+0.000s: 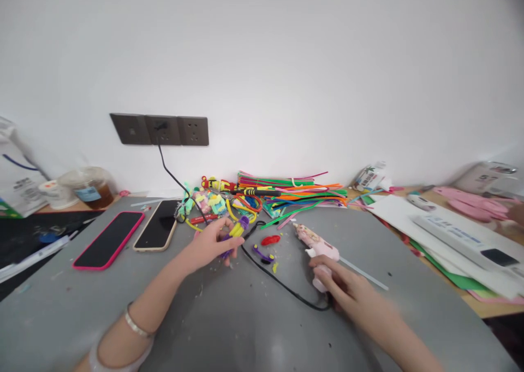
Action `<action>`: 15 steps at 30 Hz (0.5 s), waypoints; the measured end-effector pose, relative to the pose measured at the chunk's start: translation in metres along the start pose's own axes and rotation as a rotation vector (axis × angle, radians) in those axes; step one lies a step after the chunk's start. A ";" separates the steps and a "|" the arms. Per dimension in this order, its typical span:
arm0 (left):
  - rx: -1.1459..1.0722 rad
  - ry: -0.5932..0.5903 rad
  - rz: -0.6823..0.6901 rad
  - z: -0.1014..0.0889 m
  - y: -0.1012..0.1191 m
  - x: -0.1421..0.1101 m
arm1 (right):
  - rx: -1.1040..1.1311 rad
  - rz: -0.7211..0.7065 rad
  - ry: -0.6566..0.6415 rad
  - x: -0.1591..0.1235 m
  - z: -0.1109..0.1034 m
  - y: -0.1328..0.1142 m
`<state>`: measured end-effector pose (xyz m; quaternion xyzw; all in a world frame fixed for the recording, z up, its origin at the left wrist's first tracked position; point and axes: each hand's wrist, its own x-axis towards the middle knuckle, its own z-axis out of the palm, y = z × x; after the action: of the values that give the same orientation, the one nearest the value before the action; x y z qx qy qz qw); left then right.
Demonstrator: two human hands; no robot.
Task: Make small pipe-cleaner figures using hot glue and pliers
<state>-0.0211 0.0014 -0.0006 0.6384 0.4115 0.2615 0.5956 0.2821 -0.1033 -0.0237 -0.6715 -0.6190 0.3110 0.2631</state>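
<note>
My left hand (208, 245) is closed on a purple and yellow pipe-cleaner piece (238, 229), held just above the grey table mat (229, 328). My right hand (347, 287) wraps round the handle of a pink patterned hot glue gun (321, 249), whose nozzle points away to the upper left. A translucent glue stick (364, 274) sticks out of the gun's back end. From the handle a black cord (282, 285) loops across the mat. Between my hands lie a red fuzzy piece (270, 240), a curved purple piece (262, 254) and a small yellow scrap (275, 266).
Bundled coloured pipe cleaners (295, 189) and loose craft bits (213, 202) lie by the wall. Two phones (109, 241) rest at left, near a drink cup (92, 189). A wall socket (162, 130) feeds the cord. Papers (393, 224) and a white box (462, 241) lie at right.
</note>
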 end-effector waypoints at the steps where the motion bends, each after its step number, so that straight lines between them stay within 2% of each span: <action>1: -0.019 0.036 0.017 0.002 0.000 0.001 | 0.073 0.011 0.035 -0.003 0.004 0.003; 5: -0.079 0.114 0.049 0.007 -0.001 0.002 | 0.422 -0.066 0.282 -0.011 0.028 0.015; 7: -0.071 0.128 0.047 0.008 -0.002 0.003 | 0.556 -0.127 0.429 -0.011 0.039 0.014; 9: -0.046 0.134 0.051 0.008 -0.005 0.005 | 0.683 -0.199 0.521 -0.009 0.047 0.009; 11: -0.035 0.133 0.058 0.007 -0.007 0.006 | 0.830 -0.253 0.544 -0.007 0.054 0.001; 15: -0.042 0.107 0.078 0.008 -0.008 0.007 | 1.048 -0.183 0.475 -0.001 0.064 -0.010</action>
<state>-0.0127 0.0023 -0.0108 0.6264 0.4121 0.3267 0.5754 0.2276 -0.1053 -0.0587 -0.4470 -0.3618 0.3925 0.7178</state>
